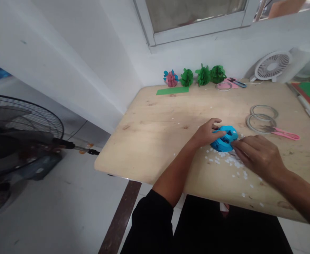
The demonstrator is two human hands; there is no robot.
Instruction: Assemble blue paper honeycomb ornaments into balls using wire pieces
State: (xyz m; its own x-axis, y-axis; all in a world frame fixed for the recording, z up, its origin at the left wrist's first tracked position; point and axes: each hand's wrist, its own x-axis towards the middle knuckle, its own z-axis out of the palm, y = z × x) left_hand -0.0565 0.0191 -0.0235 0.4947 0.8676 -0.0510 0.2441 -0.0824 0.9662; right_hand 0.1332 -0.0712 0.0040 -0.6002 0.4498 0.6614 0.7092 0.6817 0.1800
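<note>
A bright blue folded-paper craft (225, 139) with openings in its layers sits on the wooden table. My left hand (206, 133) steadies it from the left, the thumb resting over its top and the forefinger stretched past its far side. At its right edge, my right hand (258, 153) is closed in a pinch. Whatever those fingertips hold is too small or hidden to make out. Many tiny white paper bits (233, 160) lie scattered beneath and in front of the blue craft, and one light bit shows on top of it.
Pink-handled thread snips (284, 133) lie by grey tape rings (263, 120) on the right. Along the wall stand a pink paper figure (171, 79) and green paper figures (203, 76), behind a green strip (172, 91). A white fan (272, 66) is at back right.
</note>
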